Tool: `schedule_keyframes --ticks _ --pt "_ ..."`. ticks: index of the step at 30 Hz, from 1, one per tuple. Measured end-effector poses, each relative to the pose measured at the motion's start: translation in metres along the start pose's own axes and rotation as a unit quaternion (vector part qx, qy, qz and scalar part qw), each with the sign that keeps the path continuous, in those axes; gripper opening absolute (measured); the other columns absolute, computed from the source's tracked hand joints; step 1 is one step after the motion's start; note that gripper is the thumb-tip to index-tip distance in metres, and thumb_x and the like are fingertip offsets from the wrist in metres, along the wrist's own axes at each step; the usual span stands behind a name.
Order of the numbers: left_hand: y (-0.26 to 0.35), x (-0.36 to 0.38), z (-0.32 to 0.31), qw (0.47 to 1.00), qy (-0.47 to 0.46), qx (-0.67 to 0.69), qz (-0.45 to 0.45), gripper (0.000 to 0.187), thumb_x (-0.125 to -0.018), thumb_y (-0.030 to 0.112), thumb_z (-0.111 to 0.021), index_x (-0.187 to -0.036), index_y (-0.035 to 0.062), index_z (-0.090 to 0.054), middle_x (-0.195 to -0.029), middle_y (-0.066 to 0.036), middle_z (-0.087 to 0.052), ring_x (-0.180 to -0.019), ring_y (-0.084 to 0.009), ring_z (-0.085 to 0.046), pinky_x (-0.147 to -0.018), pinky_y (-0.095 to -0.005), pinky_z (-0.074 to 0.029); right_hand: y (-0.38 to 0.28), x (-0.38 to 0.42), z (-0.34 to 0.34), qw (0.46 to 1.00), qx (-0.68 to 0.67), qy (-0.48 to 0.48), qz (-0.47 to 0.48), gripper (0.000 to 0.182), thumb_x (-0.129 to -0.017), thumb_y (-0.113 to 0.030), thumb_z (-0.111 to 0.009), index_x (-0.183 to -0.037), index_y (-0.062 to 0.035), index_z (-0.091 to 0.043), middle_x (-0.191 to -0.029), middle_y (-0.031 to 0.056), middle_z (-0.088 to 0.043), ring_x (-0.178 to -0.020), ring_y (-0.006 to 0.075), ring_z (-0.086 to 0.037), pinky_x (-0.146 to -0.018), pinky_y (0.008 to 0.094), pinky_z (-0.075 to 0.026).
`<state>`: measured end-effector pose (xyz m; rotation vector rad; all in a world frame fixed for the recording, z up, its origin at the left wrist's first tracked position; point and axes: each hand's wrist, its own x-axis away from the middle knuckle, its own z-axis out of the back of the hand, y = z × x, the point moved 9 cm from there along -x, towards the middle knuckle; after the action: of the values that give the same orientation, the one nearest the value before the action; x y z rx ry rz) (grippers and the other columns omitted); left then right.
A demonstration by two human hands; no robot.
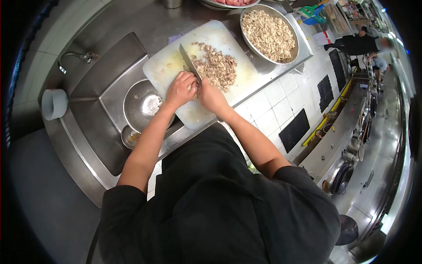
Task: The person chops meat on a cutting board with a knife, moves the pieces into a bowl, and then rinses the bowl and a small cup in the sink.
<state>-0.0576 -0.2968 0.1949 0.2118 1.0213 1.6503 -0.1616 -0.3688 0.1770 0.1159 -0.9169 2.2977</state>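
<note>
My right hand (213, 97) is wrapped round the handle of a kitchen knife (189, 60), whose long blade points toward the far edge of the white cutting board (160, 66). Just left of the blade, my left hand (181, 89) has its fingers curled and pressed down on brown food, mostly hidden beneath them. To the right of the knife lies a loose heap of chopped brown food pieces (217, 68). A few small scraps dot the board near the left hand and along the far side.
A big metal bowl (293, 53) of pale chopped pieces stands beyond the board, near a bowl of pink meat (231, 2). On the left, a sink (94, 127) holds a metal bowl (132, 99) under a faucet (66, 61). Another person (354, 45) stands far right, by a cooking line.
</note>
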Motion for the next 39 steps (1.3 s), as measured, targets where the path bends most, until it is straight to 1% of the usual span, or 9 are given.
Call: schedule_keyframes --ticks 7,11,15,18,21,23,28,35,39 --pt "-0.005 0.002 0.001 1.0 0.009 0.009 0.003 0.014 -0.083 0.006 -0.071 -0.095 -0.0007 -0.071 -0.107 -0.015 -0.07 -0.106 -0.0363 -0.064 -0.093 -0.0437 -0.055 -0.001 0.033 0.0 0.999 -0.02 -0.039 -0.024 0.02 -0.102 -0.01 -0.053 -0.108 0.0081 -0.048 -0.084 0.0399 -0.066 -0.087 0.0602 -0.065 -0.078 0.0631 -0.051" --pt "-0.002 0.011 0.003 1.0 -0.003 0.013 0.001 0.014 -0.084 0.007 -0.072 -0.097 0.0001 -0.072 -0.109 -0.016 -0.071 -0.109 -0.0366 -0.064 -0.096 -0.044 -0.054 -0.002 -0.004 -0.005 0.992 -0.109 0.058 0.019 0.021 -0.102 -0.011 -0.052 -0.109 0.0075 -0.046 -0.081 0.0401 -0.064 -0.082 0.0587 -0.065 -0.075 0.0648 -0.049" --pt "0.006 0.009 0.014 0.997 0.047 0.0 -0.061 0.016 -0.087 0.01 -0.073 -0.101 0.0031 -0.074 -0.113 -0.013 -0.071 -0.113 -0.035 -0.063 -0.1 -0.0457 -0.051 0.008 -0.01 0.018 0.997 -0.045 0.041 0.041 0.021 -0.102 -0.013 -0.053 -0.111 0.0053 -0.045 -0.081 0.0383 -0.066 -0.081 0.0577 -0.065 -0.073 0.0644 -0.049" --pt "0.012 0.009 0.031 0.993 0.069 -0.095 -0.024 0.018 -0.088 0.014 -0.073 -0.104 0.0051 -0.075 -0.116 -0.011 -0.07 -0.115 -0.0341 -0.063 -0.102 -0.0456 -0.049 -0.003 0.016 0.041 1.0 0.023 0.002 0.001 0.019 -0.097 -0.007 -0.052 -0.112 0.0033 -0.046 -0.084 0.0367 -0.069 -0.083 0.0545 -0.069 -0.077 0.0635 -0.053" --pt "-0.004 0.012 0.024 0.999 0.011 -0.045 0.008 0.02 -0.088 0.015 -0.073 -0.105 0.0054 -0.074 -0.118 -0.009 -0.07 -0.116 -0.0323 -0.062 -0.101 -0.0442 -0.048 -0.028 0.039 0.052 0.999 0.041 -0.02 0.014 0.019 -0.094 -0.004 -0.051 -0.112 0.0029 -0.046 -0.084 0.036 -0.069 -0.083 0.0538 -0.07 -0.079 0.0627 -0.054" --pt "-0.006 0.013 0.018 0.999 -0.012 -0.041 0.01 0.02 -0.088 0.014 -0.072 -0.105 0.0048 -0.074 -0.116 -0.01 -0.07 -0.114 -0.0319 -0.063 -0.1 -0.0441 -0.049 -0.033 0.056 0.046 0.993 0.071 -0.087 -0.034 0.018 -0.095 -0.004 -0.049 -0.112 0.0029 -0.046 -0.084 0.035 -0.07 -0.084 0.0534 -0.071 -0.08 0.0619 -0.054" --pt "-0.008 0.013 0.008 0.998 -0.054 -0.039 0.011 0.017 -0.086 0.011 -0.07 -0.101 0.0029 -0.073 -0.109 -0.011 -0.071 -0.107 -0.0317 -0.064 -0.094 -0.0433 -0.052 -0.019 0.026 -0.003 0.996 0.066 -0.06 -0.009 0.019 -0.096 -0.004 -0.046 -0.114 0.0035 -0.047 -0.09 0.0349 -0.071 -0.089 0.0534 -0.071 -0.083 0.0613 -0.055" --pt "-0.007 0.01 0.018 1.0 0.0 -0.025 0.009 0.015 -0.084 0.007 -0.07 -0.098 0.0018 -0.072 -0.106 -0.012 -0.071 -0.105 -0.0333 -0.064 -0.092 -0.0424 -0.054 -0.026 0.038 0.011 0.995 0.036 -0.092 -0.027 0.028 -0.094 -0.002 -0.046 -0.121 0.0053 -0.048 -0.091 0.039 -0.069 -0.089 0.0559 -0.069 -0.083 0.0629 -0.054" --pt "-0.01 0.011 0.014 1.0 -0.001 -0.03 0.004 0.016 -0.085 0.008 -0.071 -0.1 0.002 -0.073 -0.108 -0.012 -0.071 -0.107 -0.0333 -0.064 -0.094 -0.0425 -0.054 -0.012 0.003 -0.01 1.0 0.002 -0.014 0.003 0.03 -0.092 -0.002 -0.05 -0.12 0.0074 -0.047 -0.091 0.0388 -0.069 -0.09 0.0556 -0.069 -0.082 0.0636 -0.053"
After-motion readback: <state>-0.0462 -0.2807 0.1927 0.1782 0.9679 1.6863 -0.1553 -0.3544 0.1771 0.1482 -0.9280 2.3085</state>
